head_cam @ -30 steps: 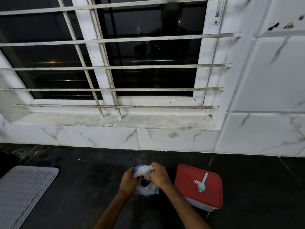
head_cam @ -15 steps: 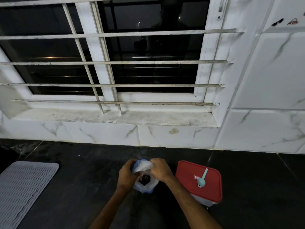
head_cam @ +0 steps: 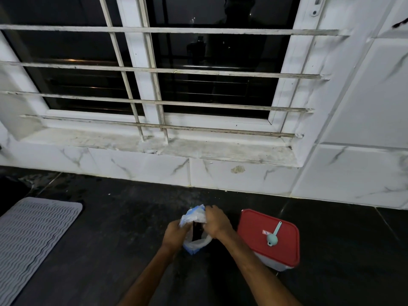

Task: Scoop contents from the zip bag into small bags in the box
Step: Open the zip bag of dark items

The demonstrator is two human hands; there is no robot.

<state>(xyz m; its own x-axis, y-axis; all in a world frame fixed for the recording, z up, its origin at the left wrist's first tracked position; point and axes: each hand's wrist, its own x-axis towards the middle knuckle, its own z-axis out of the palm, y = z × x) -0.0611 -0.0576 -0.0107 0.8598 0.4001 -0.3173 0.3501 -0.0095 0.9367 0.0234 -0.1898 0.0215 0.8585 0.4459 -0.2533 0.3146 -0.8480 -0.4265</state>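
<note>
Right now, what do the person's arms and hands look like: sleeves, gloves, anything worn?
Nothing worn is visible. The left hand and right hand are ungloved, with no rings showing. The left forearm and right forearm are bare to the frame's lower edge: no sleeves, watch or bracelet.

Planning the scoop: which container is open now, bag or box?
The zip bag, its mouth pulled apart between left hand and right hand. The box is shut under its red lid, scoop on top.

a dark window [head_cam: 220, 89] behind white bars [head_cam: 198, 72] sat above a stained sill [head_cam: 154, 147]. white, grey-veined wall tiles [head_cam: 364, 96] surrounded it. the black surface [head_cam: 110, 250] below lay dim, a ribbed grey mat [head_cam: 33, 235] at its left.
</note>
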